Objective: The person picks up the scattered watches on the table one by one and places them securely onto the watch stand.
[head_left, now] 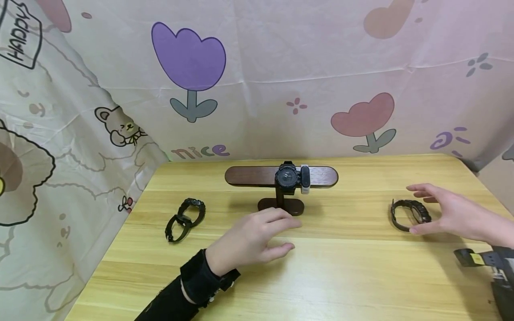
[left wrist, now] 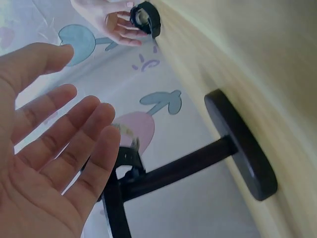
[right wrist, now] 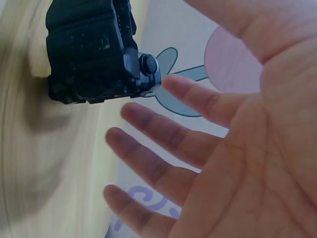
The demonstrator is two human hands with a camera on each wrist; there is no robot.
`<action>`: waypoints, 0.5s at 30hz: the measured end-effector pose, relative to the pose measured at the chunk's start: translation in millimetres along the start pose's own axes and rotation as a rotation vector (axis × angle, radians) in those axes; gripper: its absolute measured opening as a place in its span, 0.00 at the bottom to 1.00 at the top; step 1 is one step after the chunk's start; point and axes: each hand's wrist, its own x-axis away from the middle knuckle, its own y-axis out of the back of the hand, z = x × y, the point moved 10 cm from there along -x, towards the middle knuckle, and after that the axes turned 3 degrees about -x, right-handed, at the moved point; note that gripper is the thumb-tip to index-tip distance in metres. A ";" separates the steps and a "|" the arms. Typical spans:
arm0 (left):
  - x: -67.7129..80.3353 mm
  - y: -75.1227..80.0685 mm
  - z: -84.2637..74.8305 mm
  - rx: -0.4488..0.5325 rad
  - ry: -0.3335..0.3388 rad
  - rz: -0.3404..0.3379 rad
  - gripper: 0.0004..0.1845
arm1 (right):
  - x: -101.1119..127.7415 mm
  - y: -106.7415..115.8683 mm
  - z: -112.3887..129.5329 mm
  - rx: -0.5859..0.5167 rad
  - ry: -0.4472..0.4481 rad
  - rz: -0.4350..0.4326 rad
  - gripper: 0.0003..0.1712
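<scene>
Two black watches (head_left: 185, 219) lie at the left. My left hand (head_left: 249, 240) hovers spread and empty before the stand (head_left: 281, 178). My right hand (head_left: 449, 214), fingers (right wrist: 163, 144) splayed, brushes the dark watch (head_left: 410, 215) without gripping it, on the wooden table (head_left: 345, 267) against flowered cloth (head_left: 321, 67).

A pale wooden surface (head_left: 361, 276) carries a dark wooden T-shaped stand (head_left: 257, 176) near its far edge. On the stand's crossbar hang a black chunky watch (head_left: 287, 177) and, just beside it, a slim white band (head_left: 305, 179). Two black watches (head_left: 185, 218) lie touching on the surface's left part. Behind hangs a pale cloth backdrop (head_left: 281, 67) printed with tulips, a bear and the word "nice".
</scene>
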 end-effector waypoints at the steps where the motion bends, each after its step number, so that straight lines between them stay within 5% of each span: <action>1: -0.1 -2.3 -1.4 0.002 -0.005 0.005 0.21 | 0.5 -0.8 -1.3 0.000 0.002 0.009 0.66; 15: 1.1 -19.6 -5.5 0.042 -0.013 0.050 0.20 | -1.1 -14.3 -13.4 -0.008 0.027 0.058 0.62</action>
